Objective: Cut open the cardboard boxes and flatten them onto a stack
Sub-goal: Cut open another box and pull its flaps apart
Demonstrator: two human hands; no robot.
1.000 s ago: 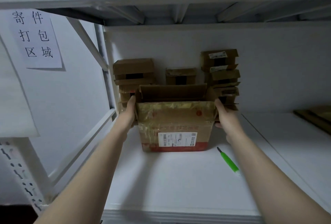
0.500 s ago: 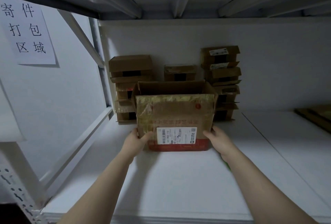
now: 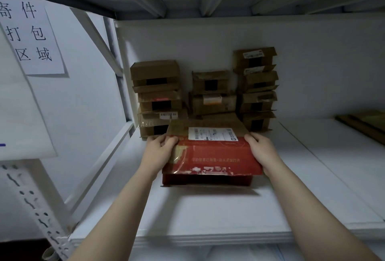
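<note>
A cardboard box with a red printed side and a white shipping label lies tipped over on the white shelf, its red face turned up toward me. My left hand grips its left edge with curled fingers. My right hand grips its right edge, thumb on top. The green cutter seen earlier is hidden from view.
Three stacks of small brown boxes stand against the back wall just behind the held box. Flat brown cardboard lies at the far right. A paper sign hangs left, beside a slanted shelf brace.
The box stood upright with its open top up; my hands slid from its top sides to its base, and it now lies tipped over toward the back with the red face up.
</note>
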